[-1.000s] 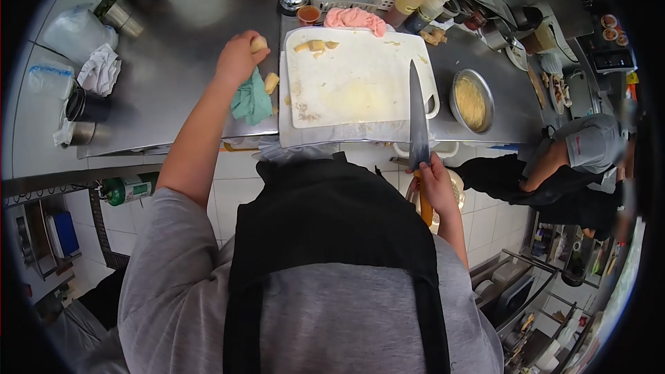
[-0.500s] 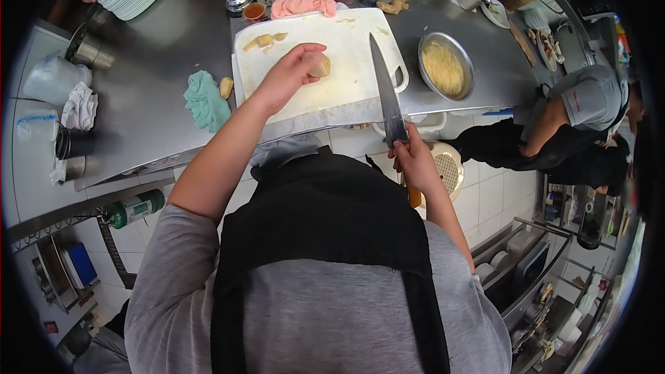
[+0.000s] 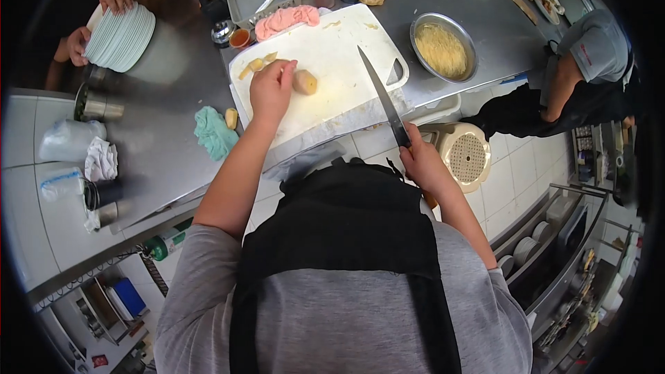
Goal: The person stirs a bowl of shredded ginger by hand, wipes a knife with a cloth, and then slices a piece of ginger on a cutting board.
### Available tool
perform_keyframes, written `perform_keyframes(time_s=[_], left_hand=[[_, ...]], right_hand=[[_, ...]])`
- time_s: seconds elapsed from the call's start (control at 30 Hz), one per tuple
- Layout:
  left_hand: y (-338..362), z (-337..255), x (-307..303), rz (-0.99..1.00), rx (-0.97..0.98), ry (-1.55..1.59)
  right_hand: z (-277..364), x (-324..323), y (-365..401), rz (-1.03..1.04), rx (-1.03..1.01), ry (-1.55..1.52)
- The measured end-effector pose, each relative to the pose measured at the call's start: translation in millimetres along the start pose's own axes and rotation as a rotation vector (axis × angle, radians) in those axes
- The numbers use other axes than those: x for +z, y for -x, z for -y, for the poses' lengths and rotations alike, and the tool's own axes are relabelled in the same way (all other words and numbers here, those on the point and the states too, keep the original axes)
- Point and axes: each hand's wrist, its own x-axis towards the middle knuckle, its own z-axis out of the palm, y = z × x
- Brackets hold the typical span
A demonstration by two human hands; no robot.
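A white cutting board (image 3: 346, 31) lies on the steel counter. Over its left part is my left hand (image 3: 271, 90), thumb raised, the other fingers mostly hidden. A pale peeled piece (image 3: 305, 83) rests on the board just right of that hand, apart from it. Small yellowish pieces (image 3: 256, 64) lie by its fingertips at the upper left. My right hand (image 3: 421, 158) is closed round the handle of a large knife (image 3: 385, 100), in front of the board. The blade points up and left, its tip over the board's right part.
A steel bowl (image 3: 474, 62) of pale shreds stands to the right. A pink cloth (image 3: 287, 21) and sauce cup (image 3: 240, 39) are behind the board. A green cloth (image 3: 215, 133) lies left. Another person's hands hold stacked plates (image 3: 121, 38); a person (image 3: 596, 48) stands at right.
The view has shifted. My left hand has let go of the pale piece, now lying on the board, and moved left toward the yellowish pieces. The knife stays in my right hand.
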Motion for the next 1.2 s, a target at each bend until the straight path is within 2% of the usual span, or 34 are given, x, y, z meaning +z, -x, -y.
perform_keyframes(time_s=[0.03,0.07,0.13,0.27,0.33,0.37,0.43,0.47,0.53,0.6,0.63,0.67,0.73,0.77,0.83,0.87,0.93,1.0,1.07,1.1,1.17,1.2], left_hand=[[-2,-20,-2,-0.164,-0.125,-0.056],[-14,-17,-4,-0.160,-0.120,-0.061],[-60,-3,-9,-0.658,0.684,-0.451],[-116,12,-11,-0.632,0.563,-0.521],[-130,5,-14,-0.335,0.176,-0.577],[-135,2,-19,-0.331,0.180,-0.575],[-139,0,-39,-0.356,0.349,-0.615],[-140,-4,-51,-0.349,0.345,-0.613],[-134,-12,-82,-0.243,0.314,-0.223],[-116,-33,-103,0.002,0.075,0.604],[-113,-26,-116,0.123,0.065,0.863],[-109,-14,-133,0.106,0.064,0.865],[-102,4,-164,0.178,0.230,1.223],[-79,-8,-168,0.169,0.239,1.226],[-1,-53,-166,-0.071,0.263,1.489],[13,-54,-159,-0.076,0.276,1.492],[33,-39,-134,0.423,0.955,1.368],[65,-14,-94,0.028,0.236,1.713],[75,-11,-78,0.095,0.435,1.420],[86,-14,-71,0.085,0.439,1.421],[109,-22,-59,0.269,0.140,1.899],[115,-32,-63,0.251,0.151,1.901]], right_hand=[[-1,1,0,0.003,0.017,0.004],[-2,2,0,0.006,0.034,0.010],[-1,3,2,0.005,0.041,-0.004],[0,2,8,0.015,0.084,-0.040],[-6,5,14,-0.017,0.081,-0.054],[-10,4,16,-0.041,0.076,-0.066],[-12,2,23,-0.058,0.112,-0.091],[-14,2,27,-0.071,0.142,-0.116],[-20,5,32,-0.069,0.143,-0.093],[-15,6,33,-0.072,0.233,-0.223],[-14,8,33,-0.085,0.222,-0.243],[-14,10,34,-0.077,0.210,-0.235],[-13,11,33,-0.104,0.168,-0.228],[-9,11,32,-0.124,0.124,-0.223],[20,5,30,-0.103,0.129,-0.197],[31,3,29,-0.077,0.144,-0.176],[41,5,18,-0.076,0.075,-0.045],[73,11,8,-0.129,-0.358,0.016],[121,13,1,-0.066,-0.514,0.063],[144,17,-2,-0.062,-0.521,0.069],[185,34,-9,-0.042,-0.622,0.131],[198,47,-13,-0.033,-0.636,0.137]])
